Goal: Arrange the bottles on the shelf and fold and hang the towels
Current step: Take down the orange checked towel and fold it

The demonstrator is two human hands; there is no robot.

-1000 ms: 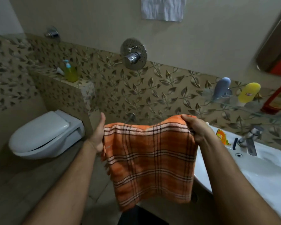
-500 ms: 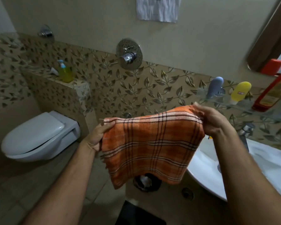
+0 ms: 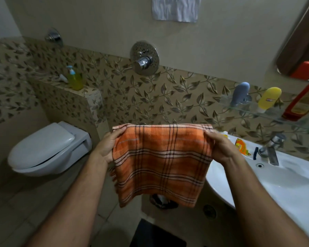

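An orange plaid towel [image 3: 161,163] hangs folded in front of me, held up by its top edge. My left hand [image 3: 108,147] grips its upper left corner and my right hand [image 3: 219,147] grips its upper right corner. On the glass shelf [image 3: 268,114] at the right stand a grey-blue bottle [image 3: 240,92], a yellow bottle [image 3: 268,98] and a red bottle [image 3: 303,102]. A white towel [image 3: 176,8] hangs on the wall at the top.
A white sink [image 3: 284,189] with a tap [image 3: 272,145] lies to the right, an orange sachet [image 3: 241,146] on its rim. A closed white toilet [image 3: 46,148] is at the left. A yellow-green pump bottle [image 3: 75,78] stands on the tiled ledge. A chrome wall valve [image 3: 144,57] is ahead.
The towel's top edge has levelled out and come lower and closer; my right hand dropped from its raised position. The view shifted slightly back to the left.
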